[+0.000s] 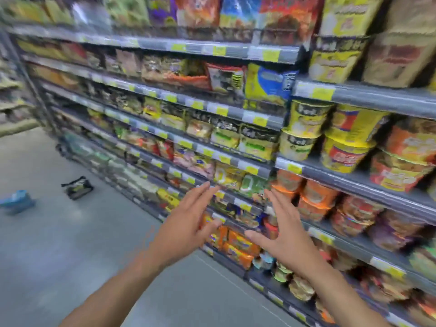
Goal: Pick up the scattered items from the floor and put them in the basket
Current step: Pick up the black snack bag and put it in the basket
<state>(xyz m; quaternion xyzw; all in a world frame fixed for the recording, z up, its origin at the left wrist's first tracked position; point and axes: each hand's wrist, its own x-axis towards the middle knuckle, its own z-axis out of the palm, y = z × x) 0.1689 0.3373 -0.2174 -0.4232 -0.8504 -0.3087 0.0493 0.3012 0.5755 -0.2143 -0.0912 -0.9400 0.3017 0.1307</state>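
Both hands are held out in front of the shelves (pixel 236 161), palms turned toward each other with a gap between them. The left hand (pixel 186 223) has its fingers (pixel 203 190) straight and spread loosely, thumb out to the side, and it has hold of nothing. The right hand (pixel 283 232) is the same: fingers stretched flat, thumb pointing toward the left hand, nothing in it. Neither hand touches the shelves or any pack on them.

A dark packet (pixel 76 187) lies on the floor (pixel 70 244) just out from the foot of the shelves, further down the aisle from the hands. A blue packet (pixel 17 201) lies on the floor further out from the shelves than the dark one, near the left edge of view.

The floor is smooth, grey and glossy. The shelves are grey metal tiers with yellow price tags (pixel 322 93) along their front edges, packed with bagged snacks and noodles; stacked noodle tubs (pixel 304 128) fill the section to the right. The whole view is blurred, so no print can be read.
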